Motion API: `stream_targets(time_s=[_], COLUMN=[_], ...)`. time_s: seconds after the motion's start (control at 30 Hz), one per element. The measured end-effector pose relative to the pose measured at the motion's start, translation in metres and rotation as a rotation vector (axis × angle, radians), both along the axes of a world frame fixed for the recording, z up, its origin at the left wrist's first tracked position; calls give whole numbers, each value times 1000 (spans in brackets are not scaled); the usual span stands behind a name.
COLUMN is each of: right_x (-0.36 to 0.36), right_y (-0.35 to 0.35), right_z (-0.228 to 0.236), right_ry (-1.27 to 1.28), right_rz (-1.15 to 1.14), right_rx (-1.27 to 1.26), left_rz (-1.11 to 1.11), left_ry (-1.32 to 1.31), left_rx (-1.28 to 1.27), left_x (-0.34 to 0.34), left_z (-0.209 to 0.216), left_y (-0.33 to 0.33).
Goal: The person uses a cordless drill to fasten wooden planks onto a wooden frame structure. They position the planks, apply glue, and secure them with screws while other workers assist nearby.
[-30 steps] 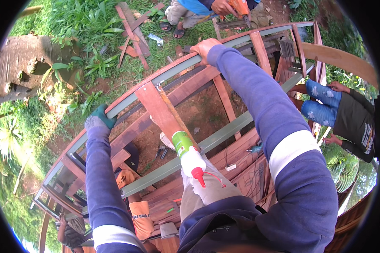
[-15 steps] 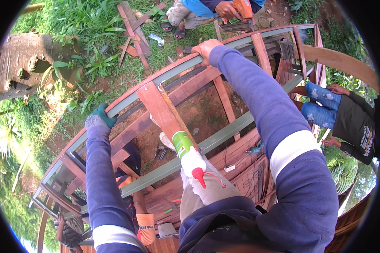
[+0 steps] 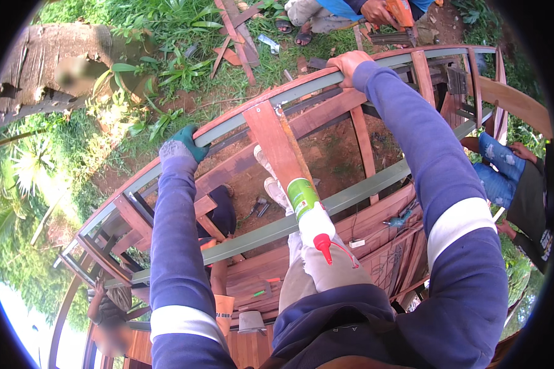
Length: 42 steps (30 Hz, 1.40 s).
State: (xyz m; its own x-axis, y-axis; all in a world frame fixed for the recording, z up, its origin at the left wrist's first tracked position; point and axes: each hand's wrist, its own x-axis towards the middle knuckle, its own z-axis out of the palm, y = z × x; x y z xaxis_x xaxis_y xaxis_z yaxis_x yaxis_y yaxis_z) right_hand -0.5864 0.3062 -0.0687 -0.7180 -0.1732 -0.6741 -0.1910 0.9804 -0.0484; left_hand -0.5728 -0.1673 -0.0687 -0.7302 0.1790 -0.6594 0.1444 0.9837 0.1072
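My left hand (image 3: 186, 146), in a green and grey work glove, is closed over the curved rim (image 3: 289, 88) of a large frame of reddish wood and grey-green metal bars. Farther right along that same rim, my bare right hand (image 3: 351, 64) grips the edge, its fingertips partly hidden behind it. Between my arms a short reddish board (image 3: 271, 140) runs inward from the rim. A white glue bottle (image 3: 316, 222) with a green label and a red nozzle cap lies at its near end, touched by neither hand.
Beyond the rim a crouching person holds an orange power tool (image 3: 401, 12). Other people stand at the right (image 3: 505, 169) and at the lower left (image 3: 111, 307). A metal crossbar (image 3: 351, 194) spans the frame. A teal power tool (image 3: 399, 218) rests on the planks below.
The view has swung so that the frame appears farther right and a little lower. Both my hands keep their places on the rim, and the glue bottle stays on the board.
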Motion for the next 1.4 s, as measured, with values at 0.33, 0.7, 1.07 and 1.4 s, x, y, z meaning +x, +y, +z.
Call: stream_targets(time_s=[0.33,0.7,1.07,1.4], right_x=[2,-1,-16,-19], right_y=[5,34,45,-2], right_z=[-5,-45,-49,-21], right_ry=[26,102,97,-122], right_rz=[23,-14,112,184], right_rx=[-15,9,268,532], left_rz=[24,68,1053,1319], left_ry=[-12,293,810,245], left_rx=[27,86,-183,76], left_x=[0,26,282,301], left_z=[4,-14,-9,-3], left_y=[2,-7,-209,-236])
